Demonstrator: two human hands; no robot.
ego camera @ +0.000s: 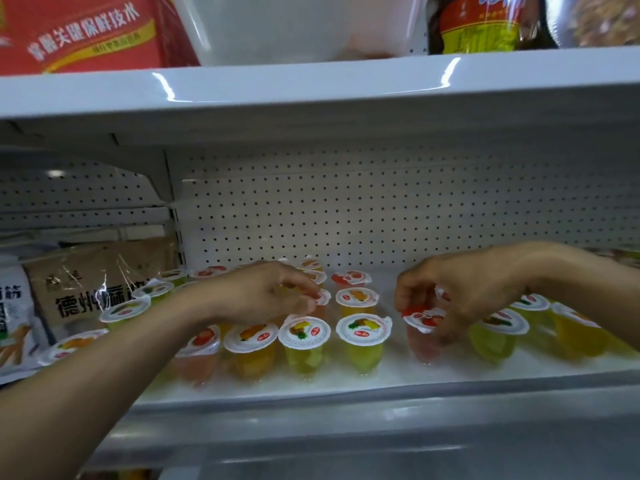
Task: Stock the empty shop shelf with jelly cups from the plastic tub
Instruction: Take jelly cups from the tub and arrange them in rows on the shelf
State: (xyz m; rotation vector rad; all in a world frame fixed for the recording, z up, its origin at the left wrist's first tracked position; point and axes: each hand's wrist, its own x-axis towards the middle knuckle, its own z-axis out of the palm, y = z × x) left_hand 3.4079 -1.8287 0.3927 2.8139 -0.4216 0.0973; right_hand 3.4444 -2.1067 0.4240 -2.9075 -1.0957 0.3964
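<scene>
Several jelly cups with white foil lids stand in rows on the white shelf (346,379), yellow, orange and pink ones. My left hand (263,292) reaches in from the lower left, its fingertips pinched on the lid edge of a pale pink jelly cup (322,299) in the middle row. My right hand (460,289) comes in from the right and grips a pink jelly cup (424,336) by its lid, the cup's base touching the shelf. A yellow jelly cup (363,341) stands between the two hands. The white plastic tub (294,26) sits on the shelf above.
The upper shelf edge (311,91) hangs low over the work area. A red carton (83,32) and a bottle (481,22) flank the tub. Brown snack bags (97,289) fill the bay to the left. Behind the cups is a perforated back panel (381,209).
</scene>
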